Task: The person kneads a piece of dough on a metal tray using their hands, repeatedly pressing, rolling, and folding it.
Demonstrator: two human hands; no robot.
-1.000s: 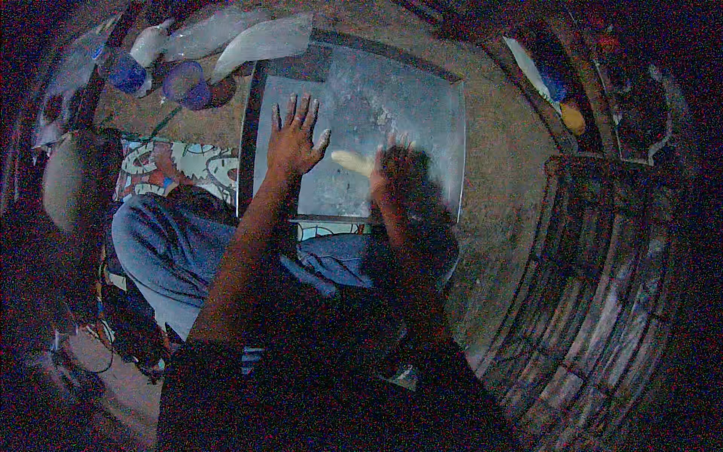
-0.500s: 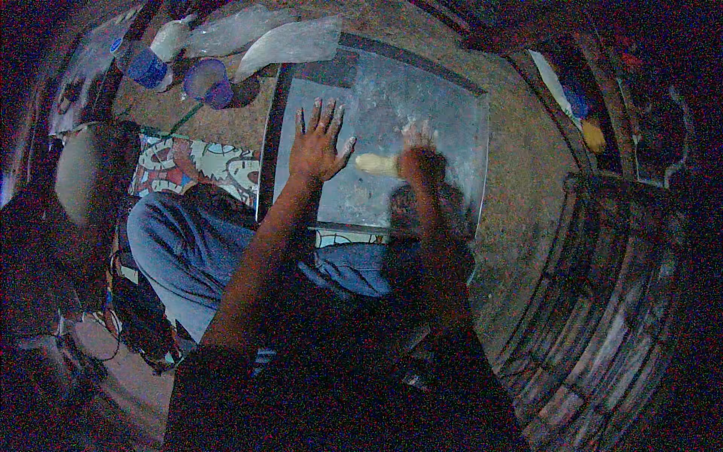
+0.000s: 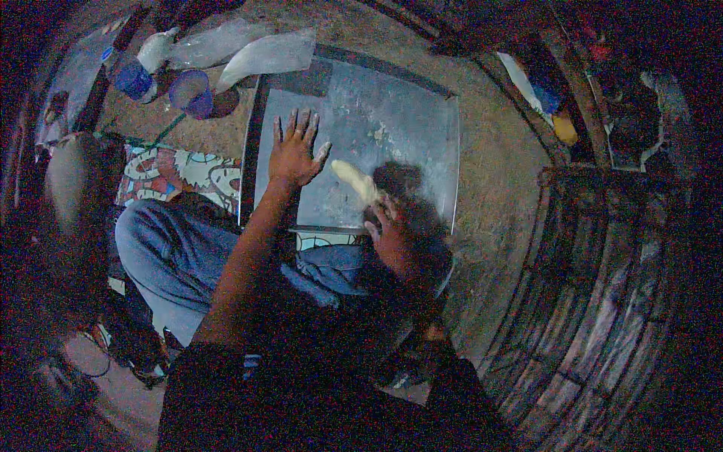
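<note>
My left hand (image 3: 295, 151) lies palm down with fingers spread on the left part of a shallow grey metal tray (image 3: 399, 102), its fingertips whitened with powder. Right of it, a pale elongated lump of dough (image 3: 351, 177) lies diagonally among white powder smudges. My right hand (image 3: 388, 233) is at the dough's lower right end, near the tray's front edge, fingertips at or touching the lump, fingers slightly bent and apart. A dark shadow surrounds it, and whether it presses on the dough is unclear.
Beyond the tray's upper left are plastic bags (image 3: 263, 54), a blue container (image 3: 133, 79) and a purple cup (image 3: 190, 94). A patterned sheet (image 3: 158, 169) lies left, above my denim-covered knee (image 3: 151, 248). A slatted wooden structure (image 3: 595, 301) stands right; a yellow-ended object (image 3: 563, 128) is upper right.
My right hand has moved toward the tray's front edge. The dough has turned from nearly horizontal to more diagonal. My left hand stays spread on the tray.
</note>
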